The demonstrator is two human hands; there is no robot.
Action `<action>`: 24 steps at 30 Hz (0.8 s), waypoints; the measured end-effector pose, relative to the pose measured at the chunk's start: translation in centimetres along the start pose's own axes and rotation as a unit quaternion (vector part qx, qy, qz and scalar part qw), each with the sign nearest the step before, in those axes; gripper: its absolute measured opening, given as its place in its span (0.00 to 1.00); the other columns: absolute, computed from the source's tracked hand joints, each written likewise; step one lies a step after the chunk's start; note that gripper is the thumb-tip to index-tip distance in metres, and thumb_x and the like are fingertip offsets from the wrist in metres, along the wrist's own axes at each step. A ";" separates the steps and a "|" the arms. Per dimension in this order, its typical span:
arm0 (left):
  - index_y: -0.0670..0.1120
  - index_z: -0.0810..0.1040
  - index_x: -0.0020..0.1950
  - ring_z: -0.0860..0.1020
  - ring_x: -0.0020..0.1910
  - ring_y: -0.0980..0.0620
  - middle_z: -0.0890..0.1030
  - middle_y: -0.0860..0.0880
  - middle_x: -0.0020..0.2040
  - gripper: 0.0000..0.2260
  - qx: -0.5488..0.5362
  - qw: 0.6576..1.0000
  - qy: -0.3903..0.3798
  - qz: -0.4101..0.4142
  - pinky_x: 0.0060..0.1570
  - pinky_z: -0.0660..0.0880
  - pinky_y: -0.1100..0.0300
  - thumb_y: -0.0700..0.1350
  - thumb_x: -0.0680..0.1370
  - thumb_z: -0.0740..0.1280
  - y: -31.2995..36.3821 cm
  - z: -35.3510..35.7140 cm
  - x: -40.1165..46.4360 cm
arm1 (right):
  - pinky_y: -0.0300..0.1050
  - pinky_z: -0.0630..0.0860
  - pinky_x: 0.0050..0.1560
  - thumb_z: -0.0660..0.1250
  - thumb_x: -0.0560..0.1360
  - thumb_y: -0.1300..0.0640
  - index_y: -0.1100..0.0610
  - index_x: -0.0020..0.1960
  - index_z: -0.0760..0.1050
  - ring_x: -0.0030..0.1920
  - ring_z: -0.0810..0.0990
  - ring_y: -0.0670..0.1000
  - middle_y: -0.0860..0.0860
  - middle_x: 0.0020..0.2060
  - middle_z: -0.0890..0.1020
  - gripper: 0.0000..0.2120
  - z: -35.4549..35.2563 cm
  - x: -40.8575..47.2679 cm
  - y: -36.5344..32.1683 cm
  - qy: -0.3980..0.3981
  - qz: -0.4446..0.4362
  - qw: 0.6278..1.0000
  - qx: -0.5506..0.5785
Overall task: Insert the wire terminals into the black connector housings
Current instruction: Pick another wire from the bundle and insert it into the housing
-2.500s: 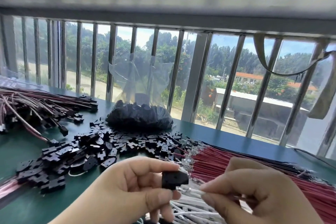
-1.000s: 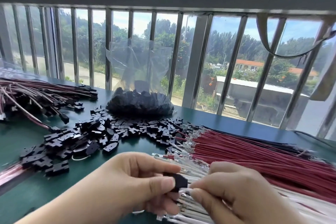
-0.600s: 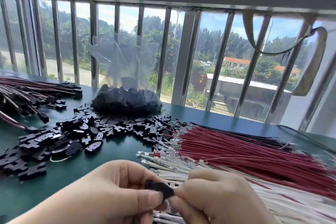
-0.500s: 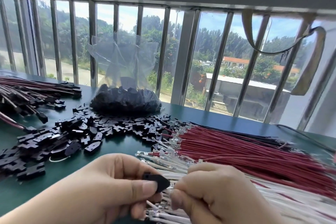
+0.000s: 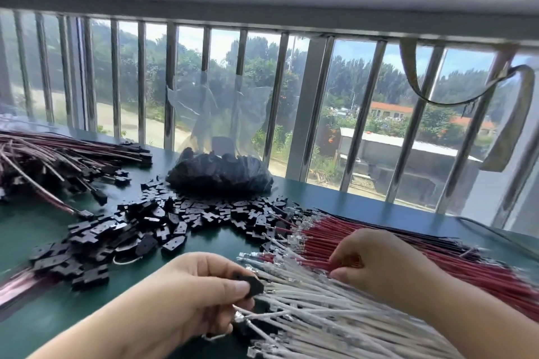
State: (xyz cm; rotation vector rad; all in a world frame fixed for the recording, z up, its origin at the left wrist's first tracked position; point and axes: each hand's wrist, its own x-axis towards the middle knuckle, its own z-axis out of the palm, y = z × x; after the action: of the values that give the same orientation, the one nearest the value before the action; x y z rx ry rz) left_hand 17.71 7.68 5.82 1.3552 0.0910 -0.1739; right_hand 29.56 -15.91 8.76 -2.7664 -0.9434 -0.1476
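Note:
My left hand (image 5: 186, 294) pinches a small black connector housing (image 5: 251, 284) between thumb and fingers, low in the middle of the view. A white wire appears to run out of the housing toward the white wire bundle (image 5: 320, 318). My right hand (image 5: 379, 265) lies on the red wires (image 5: 326, 237), its fingertips curled among them at the seam with the white ones. Whether it pinches a wire is blurred. Loose black housings (image 5: 163, 221) are strewn over the green table (image 5: 35, 230).
A clear plastic bag (image 5: 220, 173) of black housings stands at the back by the barred window (image 5: 294, 114). Finished wire assemblies (image 5: 58, 160) with housings lie at the far left. Black wires (image 5: 408, 232) run behind the red ones.
My right hand has left the housing and moved right and away onto the red wires. My left hand keeps hold of the housing. The view has tilted down.

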 end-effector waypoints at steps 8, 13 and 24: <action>0.37 0.83 0.37 0.72 0.23 0.50 0.81 0.36 0.35 0.06 0.015 0.999 0.029 0.025 0.24 0.72 0.60 0.36 0.62 0.77 -0.1 -0.1 0.1 | 0.29 0.74 0.35 0.77 0.64 0.50 0.37 0.33 0.80 0.32 0.79 0.38 0.36 0.32 0.81 0.09 -0.2 -1.1 -0.5 0.042 0.012 0.985 0.166; 0.38 0.84 0.40 0.73 0.24 0.50 0.83 0.39 0.37 0.11 0.048 0.998 0.015 0.037 0.25 0.73 0.62 0.40 0.59 0.73 0.0 0.0 -0.1 | 0.32 0.72 0.38 0.73 0.69 0.49 0.33 0.40 0.80 0.35 0.75 0.38 0.34 0.36 0.77 0.09 -0.3 -1.8 -0.6 0.006 -0.030 0.984 0.176; 0.40 0.84 0.41 0.75 0.24 0.49 0.83 0.37 0.39 0.15 0.059 0.997 0.004 0.048 0.25 0.72 0.62 0.41 0.56 0.74 -0.1 -0.4 -0.1 | 0.29 0.72 0.38 0.75 0.68 0.58 0.41 0.34 0.81 0.36 0.78 0.39 0.38 0.37 0.80 0.12 0.4 -2.1 -0.9 0.138 -0.015 0.966 0.219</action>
State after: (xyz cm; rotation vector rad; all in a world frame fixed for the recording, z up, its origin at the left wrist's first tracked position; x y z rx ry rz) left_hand 17.60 8.06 5.67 1.4746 0.0222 -0.0936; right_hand 27.40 -16.36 8.22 -2.2559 -0.8272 -0.2827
